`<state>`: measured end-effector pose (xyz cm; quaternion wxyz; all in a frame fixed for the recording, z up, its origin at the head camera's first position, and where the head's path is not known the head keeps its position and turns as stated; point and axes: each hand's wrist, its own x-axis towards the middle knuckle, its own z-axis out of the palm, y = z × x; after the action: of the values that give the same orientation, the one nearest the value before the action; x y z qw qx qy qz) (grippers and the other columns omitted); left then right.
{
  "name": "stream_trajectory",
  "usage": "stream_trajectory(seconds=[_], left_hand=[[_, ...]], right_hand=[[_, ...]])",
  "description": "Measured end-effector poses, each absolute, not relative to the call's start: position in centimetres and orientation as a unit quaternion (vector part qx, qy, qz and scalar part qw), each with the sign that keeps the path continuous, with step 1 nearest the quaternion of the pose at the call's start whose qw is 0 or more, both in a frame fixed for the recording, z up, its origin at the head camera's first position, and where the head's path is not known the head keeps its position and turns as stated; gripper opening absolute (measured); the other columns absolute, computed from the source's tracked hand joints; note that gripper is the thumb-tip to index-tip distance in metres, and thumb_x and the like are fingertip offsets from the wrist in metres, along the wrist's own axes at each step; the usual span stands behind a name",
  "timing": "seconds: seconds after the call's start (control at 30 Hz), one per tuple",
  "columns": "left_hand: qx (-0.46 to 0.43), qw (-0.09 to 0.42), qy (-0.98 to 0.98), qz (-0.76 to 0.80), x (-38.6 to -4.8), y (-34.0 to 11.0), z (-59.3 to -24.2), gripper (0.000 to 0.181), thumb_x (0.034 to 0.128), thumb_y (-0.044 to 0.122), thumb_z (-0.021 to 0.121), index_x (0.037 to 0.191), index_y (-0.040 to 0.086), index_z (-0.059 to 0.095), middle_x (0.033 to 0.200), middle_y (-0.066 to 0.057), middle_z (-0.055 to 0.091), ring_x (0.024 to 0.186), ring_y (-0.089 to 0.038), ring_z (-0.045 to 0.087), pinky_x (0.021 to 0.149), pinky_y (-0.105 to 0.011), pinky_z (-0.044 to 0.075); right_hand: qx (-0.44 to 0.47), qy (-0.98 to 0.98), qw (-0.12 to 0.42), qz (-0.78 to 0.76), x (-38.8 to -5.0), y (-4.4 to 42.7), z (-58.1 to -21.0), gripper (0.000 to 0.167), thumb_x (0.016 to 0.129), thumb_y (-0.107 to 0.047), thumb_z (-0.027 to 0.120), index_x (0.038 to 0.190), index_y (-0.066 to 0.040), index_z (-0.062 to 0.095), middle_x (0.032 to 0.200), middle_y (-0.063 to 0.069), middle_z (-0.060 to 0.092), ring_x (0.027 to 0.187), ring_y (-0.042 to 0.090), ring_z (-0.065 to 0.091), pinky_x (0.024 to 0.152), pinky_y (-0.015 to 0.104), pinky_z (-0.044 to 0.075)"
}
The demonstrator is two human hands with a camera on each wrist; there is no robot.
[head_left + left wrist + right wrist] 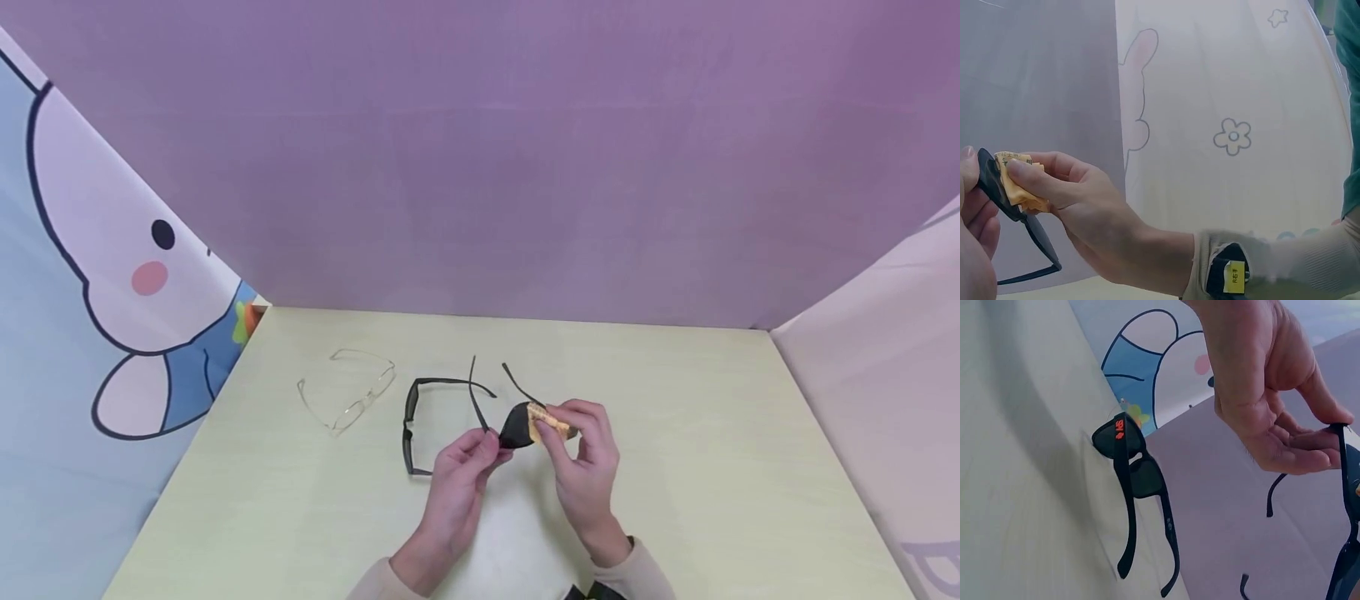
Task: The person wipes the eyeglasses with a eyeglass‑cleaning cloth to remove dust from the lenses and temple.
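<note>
Dark sunglasses (516, 427) are raised over the table, their temples pointing away from me. My left hand (459, 487) pinches one end of the frame near the hinge. A folded yellow-orange cloth (542, 422) lies against a lens, and my right hand (588, 467) pinches it there between thumb and fingers. The left wrist view shows the cloth (1022, 187) pressed on the lens, partly hidden by the right thumb. Left of my hands, a second pair of black sunglasses (412, 404) stands on the table with temples unfolded; the left hand partly covers one temple.
Thin wire-rimmed glasses (360, 404) lie unfolded farther left on the pale table (712, 458). A purple curtain (510, 167) rises behind the table, and a cartoon-print cloth (52, 483) hangs at the left. At the bottom edge is a small black object (600, 592), partly cut off.
</note>
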<state>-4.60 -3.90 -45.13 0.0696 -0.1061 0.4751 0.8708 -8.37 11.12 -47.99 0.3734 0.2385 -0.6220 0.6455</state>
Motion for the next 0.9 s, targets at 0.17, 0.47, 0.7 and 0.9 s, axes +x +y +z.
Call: stream_trajectory(seconds=[0.17,0.47,0.7,0.9], left_hand=[[-0.108,0.072,0.465,0.876,-4.6,-3.9,-44.5,0.017,0.1023,0.005,0.061,0.089,0.012,0.07,0.093,0.002,0.067,0.088,-0.008,0.069,0.093,-0.026,0.057],[-0.112,0.063,0.451,0.883,-4.8,-4.3,-44.0,0.018,0.1052,0.006,0.055,0.096,0.01,0.07,0.098,0.0,0.064,0.091,-0.009,0.062,0.088,-0.021,0.055],[-0.109,0.055,0.447,0.886,-4.7,-4.6,-43.5,0.019,0.1044,0.005,0.057,0.09,0.012,0.068,0.097,0.001,0.064,0.087,-0.007,0.066,0.089,-0.022,0.057],[-0.1,0.067,0.464,0.878,-4.5,-4.2,-43.8,0.019,0.1042,0.007,0.059,0.088,0.013,0.069,0.088,0.003,0.068,0.084,-0.007,0.067,0.089,-0.023,0.057]], right_hand=[[0.237,-0.629,0.374,0.639,-8.3,10.2,-47.1,0.022,0.091,-0.003,0.077,0.1,0.015,0.068,0.095,0.02,0.06,0.093,0.012,0.061,0.078,0.013,0.054],[0.285,-0.657,0.401,0.572,-7.5,8.7,-47.2,0.026,0.094,-0.018,0.077,0.096,0.008,0.074,0.091,0.017,0.064,0.087,0.019,0.059,0.08,0.015,0.052],[0.239,-0.695,0.417,0.535,-8.1,10.3,-47.2,0.032,0.096,-0.025,0.074,0.098,0.007,0.074,0.089,0.017,0.063,0.088,0.019,0.057,0.077,0.013,0.05],[0.205,-0.701,0.407,0.548,-8.7,10.5,-46.1,0.031,0.096,-0.027,0.074,0.102,0.004,0.074,0.09,0.017,0.062,0.09,0.017,0.058,0.076,0.012,0.049]])
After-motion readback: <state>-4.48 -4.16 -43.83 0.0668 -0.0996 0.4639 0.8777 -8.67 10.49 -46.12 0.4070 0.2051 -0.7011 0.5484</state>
